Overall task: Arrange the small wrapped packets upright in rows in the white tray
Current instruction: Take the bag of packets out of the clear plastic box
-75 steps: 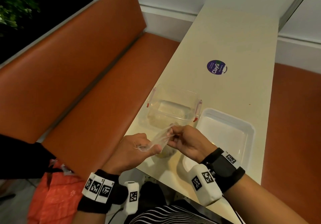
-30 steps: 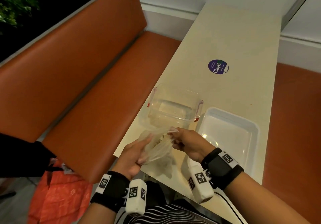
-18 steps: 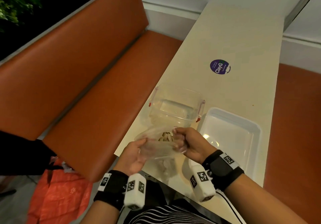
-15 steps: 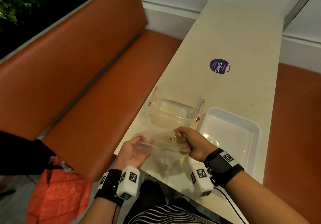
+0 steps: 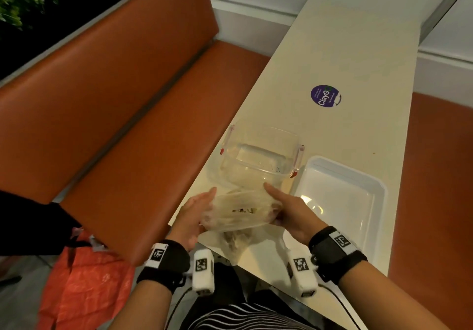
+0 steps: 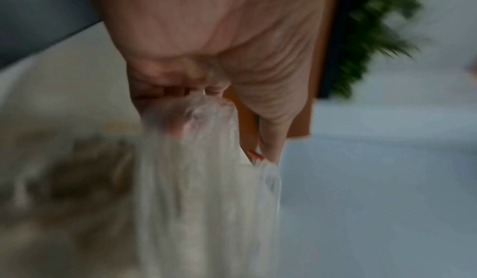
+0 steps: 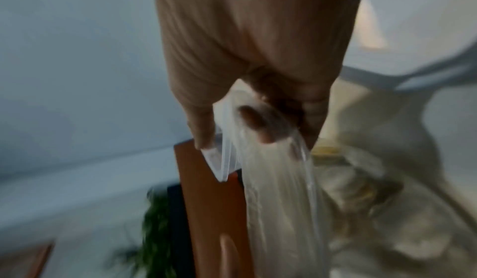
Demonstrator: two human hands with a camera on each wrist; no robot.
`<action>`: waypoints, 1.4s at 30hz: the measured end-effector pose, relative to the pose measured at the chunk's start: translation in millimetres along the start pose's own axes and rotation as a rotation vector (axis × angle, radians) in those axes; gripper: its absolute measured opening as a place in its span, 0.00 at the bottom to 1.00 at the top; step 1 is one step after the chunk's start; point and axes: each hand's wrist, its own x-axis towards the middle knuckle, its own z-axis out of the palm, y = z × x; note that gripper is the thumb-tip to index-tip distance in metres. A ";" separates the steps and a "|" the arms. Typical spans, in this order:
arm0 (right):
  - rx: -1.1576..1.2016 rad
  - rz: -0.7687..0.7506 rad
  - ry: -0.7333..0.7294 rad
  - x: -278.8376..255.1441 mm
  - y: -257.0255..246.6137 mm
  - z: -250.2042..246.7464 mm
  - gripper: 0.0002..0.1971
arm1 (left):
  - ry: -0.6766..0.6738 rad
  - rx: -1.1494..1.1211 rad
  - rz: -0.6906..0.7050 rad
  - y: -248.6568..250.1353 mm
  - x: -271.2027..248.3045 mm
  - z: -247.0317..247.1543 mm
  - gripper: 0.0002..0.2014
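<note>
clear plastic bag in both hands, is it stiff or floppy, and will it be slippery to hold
Probably floppy: the clear plastic bag sags and wrinkles between the left hand and right hand. Likely slick film, since both pinch bunched edges. Seems light, though its contents are blurred.

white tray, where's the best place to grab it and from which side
Probably the near rim of the white tray, coming from the right hand side. The rim flares outward, giving fingers a lip to hook, and the tray looks empty and flat on the table. Both hands are busy with the clear bag.
</note>
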 end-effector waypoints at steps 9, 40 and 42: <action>-1.184 -0.438 0.371 5.7 25.4 23.0 0.22 | 0.359 1.161 0.649 -30.7 13.2 1.8 0.05; 0.653 0.224 -0.080 19.4 27.0 1.8 0.24 | -0.056 -0.200 -0.190 -5.1 31.0 -5.1 0.18; 0.645 0.200 -0.080 20.6 30.7 -0.2 0.26 | 0.005 0.037 -0.121 -10.6 23.9 -6.5 0.31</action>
